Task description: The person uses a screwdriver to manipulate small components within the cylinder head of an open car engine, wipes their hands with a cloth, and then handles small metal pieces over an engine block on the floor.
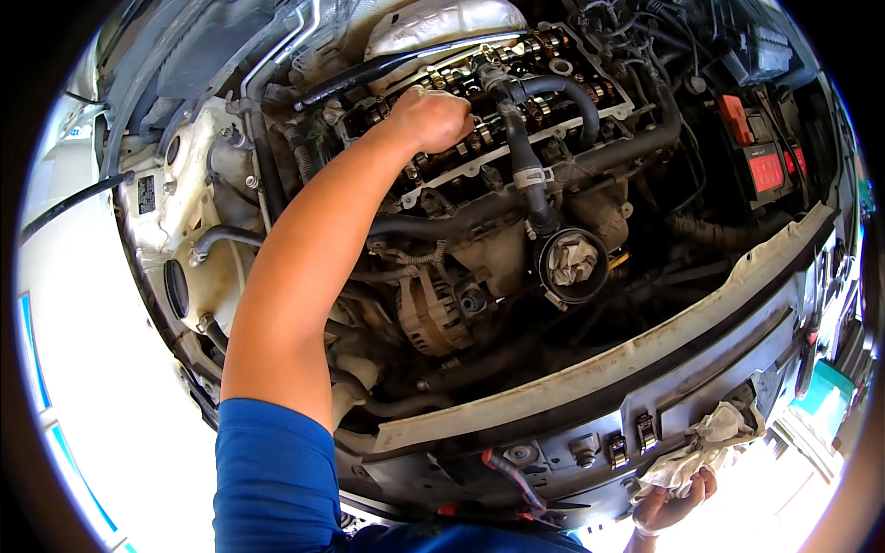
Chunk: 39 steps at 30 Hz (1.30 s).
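My left hand (430,120) reaches over the opened top of the engine (484,138), its fingers curled in a closed grip. What those fingers hold, if anything, is hidden beneath the hand. Shafts and bearing caps lie exposed around it. At the lower right, the fingers of my right hand (678,507) close on the lower edge of a crumpled whitish rag (714,438), which lies along the car's front panel (553,442). Left of the rag, two small metal caps (618,449) rest on that panel.
A black hose (521,138) crosses the engine top. It runs down to a round opening stuffed with crumpled paper (572,260). An alternator (429,318) sits below my left forearm. The battery (765,170) is at the right. A tool with a red end (502,470) lies on the front panel.
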### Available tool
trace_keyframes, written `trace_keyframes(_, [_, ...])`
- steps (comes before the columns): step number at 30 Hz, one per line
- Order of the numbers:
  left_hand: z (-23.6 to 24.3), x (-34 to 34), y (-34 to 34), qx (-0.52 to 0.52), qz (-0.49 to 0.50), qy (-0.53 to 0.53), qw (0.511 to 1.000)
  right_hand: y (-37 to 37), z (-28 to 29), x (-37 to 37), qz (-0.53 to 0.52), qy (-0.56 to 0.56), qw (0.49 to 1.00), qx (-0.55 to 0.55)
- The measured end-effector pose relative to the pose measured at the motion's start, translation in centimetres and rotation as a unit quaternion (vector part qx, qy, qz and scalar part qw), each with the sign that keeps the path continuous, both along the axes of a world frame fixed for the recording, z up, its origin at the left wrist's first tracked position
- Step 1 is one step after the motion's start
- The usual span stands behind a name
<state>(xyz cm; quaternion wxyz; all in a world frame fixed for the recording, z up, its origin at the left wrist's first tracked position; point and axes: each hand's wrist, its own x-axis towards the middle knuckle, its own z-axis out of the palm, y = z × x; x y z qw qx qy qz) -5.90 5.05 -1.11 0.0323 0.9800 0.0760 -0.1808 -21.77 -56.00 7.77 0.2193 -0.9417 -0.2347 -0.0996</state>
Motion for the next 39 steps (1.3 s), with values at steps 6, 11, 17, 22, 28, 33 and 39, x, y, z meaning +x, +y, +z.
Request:
trace_keyframes(6, [1.4, 0.7, -0.7, 0.001, 0.112, 0.076, 0.991, 0.2, 0.1, -0.3, -0.012, 0.007, 1.0, 0.013])
trace_keyframes(11, [1.3, -1.2, -0.5, -0.043, 0.067, 0.001, 0.997, 0.4, 0.4, -0.4, -0.014, 0.008, 1.0, -0.005])
trace_keyframes(17, [1.0, -1.0, -1.4, -0.033, 0.039, -0.027, 0.998, 0.1, 0.2, -0.3, -0.017, 0.018, 1.0, 0.0])
trace_keyframes(22, [0.8, -0.9, -2.4, -0.012, 0.059, -0.032, 0.998, 0.2, 0.3, -0.6, -0.032, 0.022, 0.999, 0.001])
trace_keyframes(28, [1.8, -0.2, -2.7, -0.018, 0.066, 0.013, 0.998, 0.2, 0.3, -0.6, -0.029, 0.027, 0.999, 0.003])
trace_keyframes(33, [2.8, -0.1, -3.5, 0.02, 0.076, 0.04, 0.996, 0.6, 0.5, -0.7, -0.034, 0.029, 0.999, 0.004])
trace_keyframes(39, [2.6, -0.1, -3.2, 0.002, 0.078, 0.027, 0.997, 0.6, 0.7, -0.6, -0.029, 0.013, 0.999, -0.018])
